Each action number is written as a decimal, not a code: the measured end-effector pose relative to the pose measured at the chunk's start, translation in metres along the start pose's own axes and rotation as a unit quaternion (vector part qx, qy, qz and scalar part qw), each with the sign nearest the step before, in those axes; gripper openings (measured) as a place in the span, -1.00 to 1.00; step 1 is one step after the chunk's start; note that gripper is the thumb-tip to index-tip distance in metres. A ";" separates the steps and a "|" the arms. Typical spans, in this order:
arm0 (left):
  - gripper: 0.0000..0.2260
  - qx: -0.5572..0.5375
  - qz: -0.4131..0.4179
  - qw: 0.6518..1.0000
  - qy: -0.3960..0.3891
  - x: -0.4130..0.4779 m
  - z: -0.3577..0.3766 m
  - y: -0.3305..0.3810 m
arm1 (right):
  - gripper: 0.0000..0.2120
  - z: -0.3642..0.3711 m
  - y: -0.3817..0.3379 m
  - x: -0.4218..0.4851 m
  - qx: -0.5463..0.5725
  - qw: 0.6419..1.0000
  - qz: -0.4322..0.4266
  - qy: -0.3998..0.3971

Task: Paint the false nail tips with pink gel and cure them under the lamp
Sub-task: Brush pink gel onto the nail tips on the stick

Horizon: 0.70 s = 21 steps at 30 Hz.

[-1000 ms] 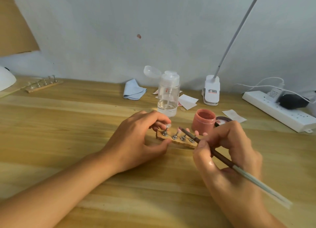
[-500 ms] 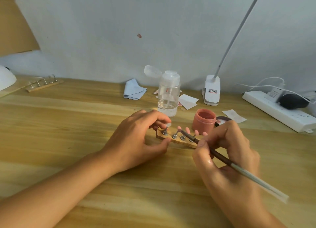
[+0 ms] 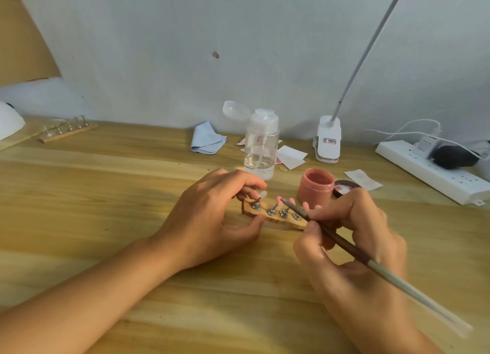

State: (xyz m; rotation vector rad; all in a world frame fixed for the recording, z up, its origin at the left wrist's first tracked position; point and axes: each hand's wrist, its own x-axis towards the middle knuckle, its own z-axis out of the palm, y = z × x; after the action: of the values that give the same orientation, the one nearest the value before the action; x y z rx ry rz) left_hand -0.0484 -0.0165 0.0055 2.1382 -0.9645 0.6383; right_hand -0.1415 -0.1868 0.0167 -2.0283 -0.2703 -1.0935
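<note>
On the tabletop (image 3: 106, 194), the left hand (image 3: 212, 215) pinches the nail stand (image 3: 277, 220); the right hand (image 3: 352, 237) grips the brush (image 3: 376, 266), seemingly painting a pink tip (image 3: 278, 201). The clear tip (image 3: 263, 193) wants gel next.

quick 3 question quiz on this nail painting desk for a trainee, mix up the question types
1. True or false: the jar of pink gel stands open.
2. The right hand grips: A tweezers, B brush, C file.
3. Which hand pinches the left end of the holder?
Key: 1 true; 2 B; 3 the left hand.
</note>
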 end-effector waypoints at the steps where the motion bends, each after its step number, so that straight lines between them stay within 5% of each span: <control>1: -0.64 0.002 0.004 1.000 0.003 0.000 0.000 0.000 | -0.91 0.000 0.000 0.000 -0.004 1.000 -0.002 0.004; 21: -0.64 0.005 0.031 0.999 0.015 -0.001 0.001 -0.002 | -0.90 0.000 0.001 -0.001 -0.029 1.000 -0.011 -0.002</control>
State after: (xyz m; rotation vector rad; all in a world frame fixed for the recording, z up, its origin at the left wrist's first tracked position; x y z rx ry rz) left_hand -0.0467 -0.0160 0.0034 2.1097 -1.0171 0.7047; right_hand -0.1416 -0.1872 0.0156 -2.0832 -0.2682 -1.1220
